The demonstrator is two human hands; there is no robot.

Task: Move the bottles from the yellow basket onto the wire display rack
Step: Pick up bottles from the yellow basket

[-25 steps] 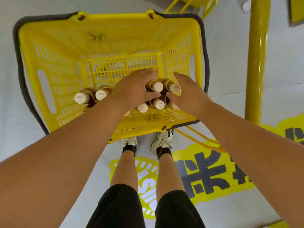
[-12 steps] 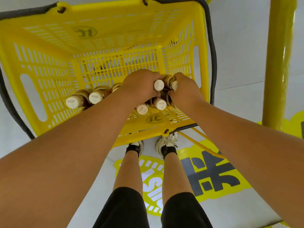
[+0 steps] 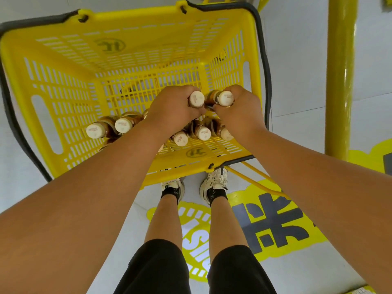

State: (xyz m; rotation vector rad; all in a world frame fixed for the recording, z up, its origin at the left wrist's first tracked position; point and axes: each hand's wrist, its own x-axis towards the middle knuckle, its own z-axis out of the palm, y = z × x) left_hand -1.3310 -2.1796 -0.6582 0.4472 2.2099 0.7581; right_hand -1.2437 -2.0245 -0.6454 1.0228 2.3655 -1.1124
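1. Inside the yellow basket (image 3: 70, 96), brown bottles (image 3: 125, 124) with cream caps stand clustered.
2. Left hand (image 3: 171, 107): fingers curled round one bottle (image 3: 196, 99), cap showing.
3. Right hand (image 3: 241, 111): fingers gripping the neighbouring bottle (image 3: 226, 98).

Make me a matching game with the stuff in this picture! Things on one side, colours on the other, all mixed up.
Things:
1. basket
2. bottle cap in the left hand
3. shorts
4. basket handle

Colours:
A. black
B. cream white
C. dark grey
D. yellow

Pairs: 1-D, 2-B, 3-A, 4-C
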